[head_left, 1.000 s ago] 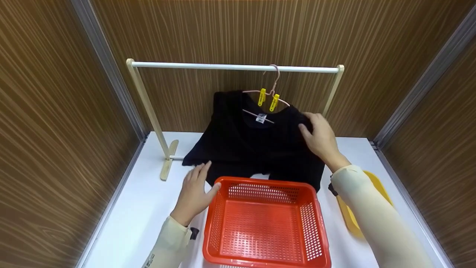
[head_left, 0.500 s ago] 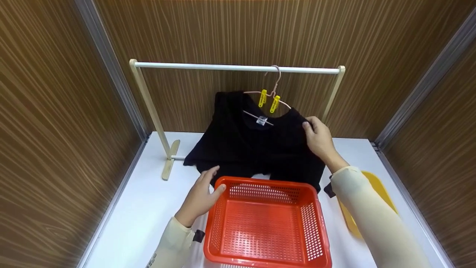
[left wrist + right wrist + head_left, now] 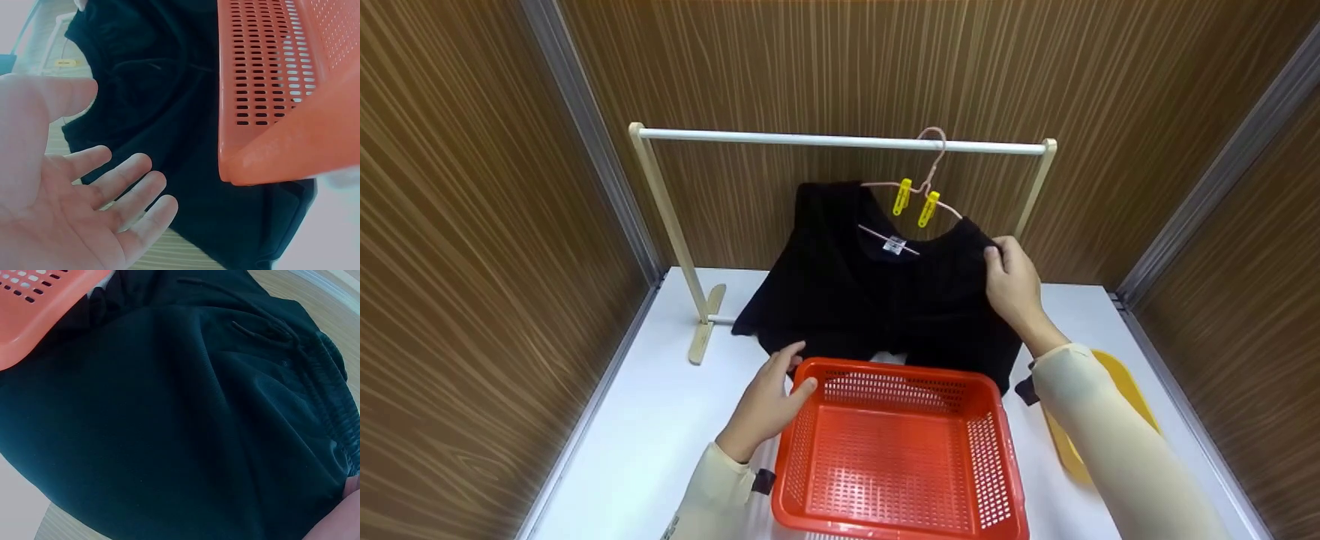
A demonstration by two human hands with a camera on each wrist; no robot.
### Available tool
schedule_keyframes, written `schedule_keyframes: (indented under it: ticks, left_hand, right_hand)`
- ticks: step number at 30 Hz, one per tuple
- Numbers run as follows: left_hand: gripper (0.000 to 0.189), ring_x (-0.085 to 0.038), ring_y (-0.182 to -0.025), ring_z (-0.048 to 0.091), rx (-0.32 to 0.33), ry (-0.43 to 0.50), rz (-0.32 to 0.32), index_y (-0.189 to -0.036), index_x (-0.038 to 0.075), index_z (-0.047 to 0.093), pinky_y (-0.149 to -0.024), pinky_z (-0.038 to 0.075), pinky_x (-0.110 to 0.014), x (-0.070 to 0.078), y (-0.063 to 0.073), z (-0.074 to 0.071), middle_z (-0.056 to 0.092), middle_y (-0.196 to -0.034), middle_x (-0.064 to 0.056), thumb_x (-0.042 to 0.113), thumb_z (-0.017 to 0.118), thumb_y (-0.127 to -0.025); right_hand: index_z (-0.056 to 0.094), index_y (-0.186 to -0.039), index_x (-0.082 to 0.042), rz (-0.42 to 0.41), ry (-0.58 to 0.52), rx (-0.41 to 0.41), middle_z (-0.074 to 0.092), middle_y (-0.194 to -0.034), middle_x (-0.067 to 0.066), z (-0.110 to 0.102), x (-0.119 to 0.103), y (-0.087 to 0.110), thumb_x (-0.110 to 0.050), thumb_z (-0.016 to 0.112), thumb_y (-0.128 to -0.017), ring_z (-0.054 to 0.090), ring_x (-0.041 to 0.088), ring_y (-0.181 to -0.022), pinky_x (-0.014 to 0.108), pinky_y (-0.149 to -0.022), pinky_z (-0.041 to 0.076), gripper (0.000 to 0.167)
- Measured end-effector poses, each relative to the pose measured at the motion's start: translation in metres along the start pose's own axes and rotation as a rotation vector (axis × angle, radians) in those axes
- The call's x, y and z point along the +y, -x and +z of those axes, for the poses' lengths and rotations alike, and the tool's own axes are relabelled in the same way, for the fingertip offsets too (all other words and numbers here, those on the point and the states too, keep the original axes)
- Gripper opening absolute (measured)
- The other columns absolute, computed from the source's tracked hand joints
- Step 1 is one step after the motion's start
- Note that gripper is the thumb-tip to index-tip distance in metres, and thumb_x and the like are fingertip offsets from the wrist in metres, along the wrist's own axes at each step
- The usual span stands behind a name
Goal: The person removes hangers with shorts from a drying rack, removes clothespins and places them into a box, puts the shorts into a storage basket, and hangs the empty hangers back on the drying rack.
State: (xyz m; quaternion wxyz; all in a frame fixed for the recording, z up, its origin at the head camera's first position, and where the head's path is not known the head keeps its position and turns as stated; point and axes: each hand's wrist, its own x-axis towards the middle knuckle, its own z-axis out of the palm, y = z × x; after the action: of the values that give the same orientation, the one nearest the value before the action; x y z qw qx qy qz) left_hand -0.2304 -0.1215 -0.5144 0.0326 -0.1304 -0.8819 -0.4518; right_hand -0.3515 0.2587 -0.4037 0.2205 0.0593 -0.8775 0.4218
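Right hand [image 3: 1018,283] is pinching one pair of drawstring shorts [image 3: 840,296] — left hand [image 3: 767,397] is hovering wide, two yellow clips [image 3: 902,198] dangling.

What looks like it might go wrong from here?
1. The right hand pinches the edge of the black garment, and the hanger hangs tilted from the white rail; a hard tug might swing or unhook it.
2. Both yellow clips sit on the hanger, apparently not on cloth, so the black garment may slip.
3. The red basket stands close before the hanging cloth, which might catch on it.
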Motion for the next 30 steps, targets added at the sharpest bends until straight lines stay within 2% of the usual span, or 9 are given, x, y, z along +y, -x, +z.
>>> schedule_keyframes:
  ticks: [5,9,13,18,20,22,24,27,30]
  left_hand:
    - [0.059,-0.034,-0.124,0.058,-0.017,-0.001,0.008,-0.151,0.014,0.049,-0.101,0.048,-0.057,-0.004,0.003,0.005,0.06,-0.136,-0.013,0.029,0.07,-0.098]
    - [0.05,-0.031,-0.121,0.06,-0.049,-0.019,-0.015,-0.142,0.01,0.058,-0.097,0.053,-0.053,-0.007,0.006,0.008,0.06,-0.135,-0.011,0.029,0.068,-0.098]
    - [0.046,-0.028,-0.117,0.061,-0.096,-0.02,-0.038,-0.14,0.007,0.06,-0.094,0.055,-0.049,-0.011,0.007,0.012,0.06,-0.134,-0.011,0.028,0.066,-0.1]
    - [0.044,-0.035,-0.121,0.059,-0.034,-0.094,0.0,-0.137,0.003,0.06,-0.099,0.05,-0.055,-0.016,0.007,0.015,0.057,-0.134,-0.016,0.013,0.068,-0.096]
    - [0.047,-0.035,-0.115,0.061,-0.013,-0.123,-0.016,-0.139,0.002,0.058,-0.095,0.051,-0.054,-0.016,0.007,0.015,0.057,-0.132,-0.018,0.009,0.069,-0.093]
    - [0.053,-0.03,-0.101,0.063,-0.013,-0.136,-0.055,-0.142,0.002,0.055,-0.086,0.054,-0.05,-0.017,0.006,0.015,0.058,-0.124,-0.017,0.008,0.07,-0.092]
    - [0.057,-0.024,-0.086,0.061,-0.027,-0.147,-0.099,-0.145,0.002,0.052,-0.075,0.052,-0.044,-0.017,0.005,0.015,0.061,-0.11,-0.013,0.009,0.07,-0.092]
    - [0.058,-0.019,-0.072,0.058,-0.06,-0.161,-0.155,-0.146,-0.001,0.049,-0.065,0.049,-0.039,-0.019,0.005,0.015,0.062,-0.09,-0.007,0.015,0.069,-0.094]
    - [0.053,-0.017,-0.068,0.058,-0.07,-0.17,-0.168,-0.141,-0.003,0.052,-0.063,0.049,-0.039,-0.022,0.006,0.015,0.065,-0.083,-0.006,0.019,0.067,-0.094]
  right_hand:
    - [0.058,-0.119,0.003,0.012,-0.03,0.044,0.064,-0.115,0.022,-0.009,-0.004,0.002,-0.022,0.044,-0.111,0.059,0.036,-0.104,0.051,-0.096,0.04,0.03]
    - [0.06,-0.118,0.003,-0.027,-0.06,0.083,0.064,-0.113,0.022,-0.018,-0.009,0.006,-0.017,0.047,-0.109,0.058,0.034,-0.102,0.049,-0.095,0.04,0.026]
    - [0.061,-0.116,0.004,-0.071,-0.069,0.112,0.065,-0.112,0.021,-0.029,-0.019,0.014,-0.016,0.048,-0.109,0.059,0.029,-0.101,0.043,-0.093,0.04,0.026]
    - [0.061,-0.113,0.006,-0.098,-0.091,0.161,0.066,-0.108,0.018,-0.046,-0.037,0.02,-0.014,0.049,-0.108,0.056,0.016,-0.095,0.031,-0.089,0.038,0.025]
    - [0.062,-0.112,0.007,-0.118,-0.113,0.189,0.065,-0.104,0.014,-0.055,-0.045,0.022,-0.011,0.05,-0.107,0.055,0.012,-0.094,0.027,-0.088,0.038,0.022]
    - [0.062,-0.11,0.009,-0.142,-0.143,0.21,0.065,-0.101,0.008,-0.063,-0.051,0.025,-0.009,0.051,-0.106,0.055,0.009,-0.093,0.024,-0.088,0.038,0.021]
    - [0.062,-0.109,0.01,-0.167,-0.184,0.224,0.063,-0.099,0.0,-0.072,-0.055,0.029,-0.007,0.052,-0.106,0.056,0.008,-0.093,0.023,-0.088,0.039,0.021]
    - [0.062,-0.108,0.013,-0.203,-0.251,0.234,0.062,-0.095,-0.008,-0.084,-0.06,0.037,-0.003,0.052,-0.105,0.057,0.009,-0.09,0.022,-0.085,0.041,0.019]
    - [0.061,-0.106,0.016,-0.235,-0.304,0.241,0.063,-0.093,-0.009,-0.095,-0.066,0.047,0.001,0.053,-0.104,0.058,0.009,-0.086,0.02,-0.081,0.043,0.018]
